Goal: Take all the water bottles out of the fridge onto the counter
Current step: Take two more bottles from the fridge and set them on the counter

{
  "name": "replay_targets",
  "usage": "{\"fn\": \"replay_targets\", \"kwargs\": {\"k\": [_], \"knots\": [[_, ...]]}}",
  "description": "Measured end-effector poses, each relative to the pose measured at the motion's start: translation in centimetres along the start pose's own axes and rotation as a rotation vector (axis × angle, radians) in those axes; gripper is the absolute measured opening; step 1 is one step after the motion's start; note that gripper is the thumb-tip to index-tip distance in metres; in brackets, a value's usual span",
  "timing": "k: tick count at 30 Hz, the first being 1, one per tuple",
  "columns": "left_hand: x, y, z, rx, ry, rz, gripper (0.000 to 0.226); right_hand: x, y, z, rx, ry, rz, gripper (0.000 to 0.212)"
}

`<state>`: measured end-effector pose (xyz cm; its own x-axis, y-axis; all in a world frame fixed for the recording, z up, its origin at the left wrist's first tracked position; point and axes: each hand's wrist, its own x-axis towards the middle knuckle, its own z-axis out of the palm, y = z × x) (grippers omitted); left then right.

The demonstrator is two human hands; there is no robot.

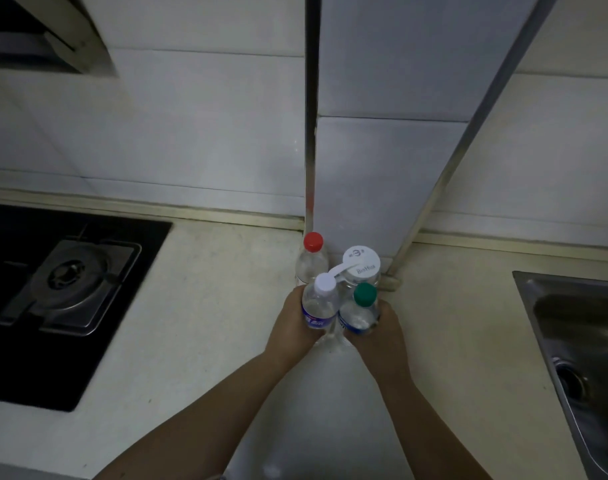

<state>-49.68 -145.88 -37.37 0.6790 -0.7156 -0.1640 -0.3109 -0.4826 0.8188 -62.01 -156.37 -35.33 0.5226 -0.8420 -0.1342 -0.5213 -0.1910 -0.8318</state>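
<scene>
My left hand [288, 327] is wrapped around a clear plastic water bottle with a white cap and blue label [320, 306], and my right hand [382, 336] is closed around a clear plastic water bottle with a green cap [361, 311]. Both stand side by side on the pale surface [209, 306]. Just behind them stand a clear bottle with a red cap [312, 256] and a clear jar-like bottle with a wide white flip lid [360, 263], against the white tiled wall corner [364, 168]. A black gas hob [53, 289] lies left, a steel sink [579, 341] right.
</scene>
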Motion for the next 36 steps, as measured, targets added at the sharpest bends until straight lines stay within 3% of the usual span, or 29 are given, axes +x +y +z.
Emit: {"fn": "replay_targets", "kwargs": {"k": [6, 9, 14, 17, 19, 26, 29, 36], "knots": [[-0.8, -0.2, 0.5, -0.073, 0.028, -0.028, 0.066, 0.2, 1.7, 0.1, 0.006, -0.018, 0.026, 0.06], [-0.4, -0.1, 0.5, -0.06, 0.015, -0.076, 0.049, 0.0, 2.2, 0.0, 0.031, -0.021, 0.035, 0.064], [-1.8, -0.8, 0.0, -0.023, 0.001, -0.098, 0.073, -1.8, 1.5, 1.2, 0.087, 0.134, 0.085, 0.037], [-3.0, -0.9, -1.5, -0.051, 0.012, -0.137, 0.081, -4.4, 1.1, 3.3, 0.357, 0.235, 0.411, 0.024], [-4.2, -1.3, -3.4, -0.022, 0.045, -0.135, 0.082, -6.1, 0.3, 5.5, 0.418, 0.184, 0.462, 0.012], [-10.9, -3.1, -15.7, -0.026, 0.412, -0.033, 0.04, -11.0, -13.6, 12.4, 0.51, -0.138, -0.1, 0.012], [-15.7, -3.7, -23.6, -0.021, 0.632, 0.005, 0.035, -14.1, -21.5, 15.0, 0.535, -0.277, -0.375, 0.013], [-33.6, -6.2, -41.2, 0.07, 1.1, 0.031, 0.034, -28.8, -35.7, 22.3, 0.607, -0.638, -0.767, 0.022]]}}
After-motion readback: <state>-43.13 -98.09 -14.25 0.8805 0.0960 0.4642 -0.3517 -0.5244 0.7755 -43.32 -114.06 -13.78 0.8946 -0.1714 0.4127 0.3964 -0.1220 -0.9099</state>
